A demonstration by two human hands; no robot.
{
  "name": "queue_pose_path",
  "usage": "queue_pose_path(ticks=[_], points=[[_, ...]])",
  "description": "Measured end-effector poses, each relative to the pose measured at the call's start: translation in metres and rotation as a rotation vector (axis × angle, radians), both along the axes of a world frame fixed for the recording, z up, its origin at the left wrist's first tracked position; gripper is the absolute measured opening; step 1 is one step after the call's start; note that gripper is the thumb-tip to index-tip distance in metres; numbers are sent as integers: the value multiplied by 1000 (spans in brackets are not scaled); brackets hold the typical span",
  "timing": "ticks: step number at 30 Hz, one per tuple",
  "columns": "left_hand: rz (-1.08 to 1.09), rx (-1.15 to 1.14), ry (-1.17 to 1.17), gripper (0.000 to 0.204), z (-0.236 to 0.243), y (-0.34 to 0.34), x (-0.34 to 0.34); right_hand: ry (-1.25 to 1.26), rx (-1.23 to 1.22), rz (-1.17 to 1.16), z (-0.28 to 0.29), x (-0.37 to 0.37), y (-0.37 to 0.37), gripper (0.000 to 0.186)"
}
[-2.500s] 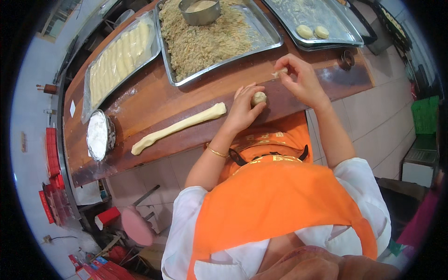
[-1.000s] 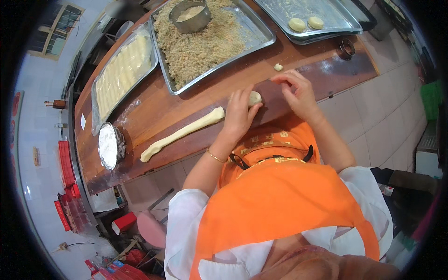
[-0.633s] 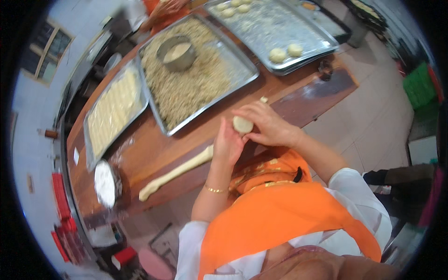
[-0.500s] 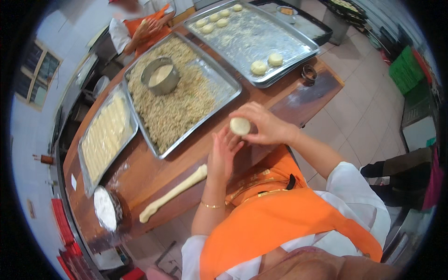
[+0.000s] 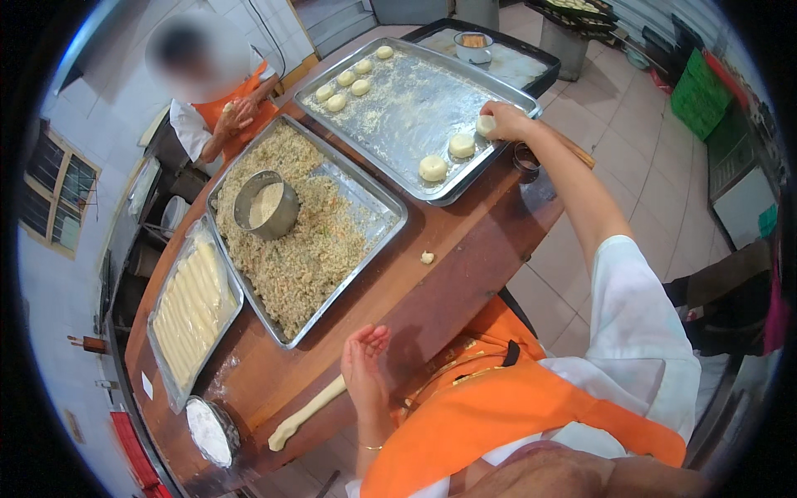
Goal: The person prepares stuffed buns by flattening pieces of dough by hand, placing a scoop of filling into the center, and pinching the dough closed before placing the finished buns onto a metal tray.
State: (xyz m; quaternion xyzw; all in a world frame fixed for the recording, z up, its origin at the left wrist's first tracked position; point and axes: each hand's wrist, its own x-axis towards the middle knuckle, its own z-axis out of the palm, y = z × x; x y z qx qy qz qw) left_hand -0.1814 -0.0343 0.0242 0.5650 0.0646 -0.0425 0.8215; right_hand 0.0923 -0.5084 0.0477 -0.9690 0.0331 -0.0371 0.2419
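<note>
At the right edge of a large floured metal tray (image 5: 398, 116), my right hand (image 5: 505, 121) has its fingers round a pale, round dough piece (image 5: 486, 125). Two more flattened dough rounds, one of them a near dough round (image 5: 432, 168), sit beside it in a row. Farther back on the tray lie several smaller dough balls (image 5: 345, 78). My left hand (image 5: 364, 361) hovers near the table's front edge, palm turned up, fingers loosely bent, holding nothing. Below it a long dough rope (image 5: 305, 415) lies on the table, its upper end hidden behind that hand.
A metal tray of grainy filling (image 5: 324, 274) holds a round metal container (image 5: 266, 206). Plastic-covered dough strips (image 5: 191, 303) and a flour bowl (image 5: 212, 432) are at left. A small dough scrap (image 5: 427, 257) lies mid-table. Across it stands a co-worker in an orange apron (image 5: 217, 116).
My right hand has carried the dough round from in front of me to the far tray, beside the two others. My left hand has come away from it and lowered.
</note>
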Motion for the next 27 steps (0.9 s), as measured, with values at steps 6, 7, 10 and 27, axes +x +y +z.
queue_pose_path(ticks=[6,7,10,27], points=[[-18,-24,-1,38,2,-2,6,10,-145,18,-9,12,-4,58],[-27,-29,-10,37,4,-2,8,-79,-191,-26,-13,9,-5,55],[29,54,-71,33,8,12,1,-384,-37,-67,1,4,16,45],[3,1454,-305,57,-20,112,-64,-193,242,1034,-36,-210,382,28]])
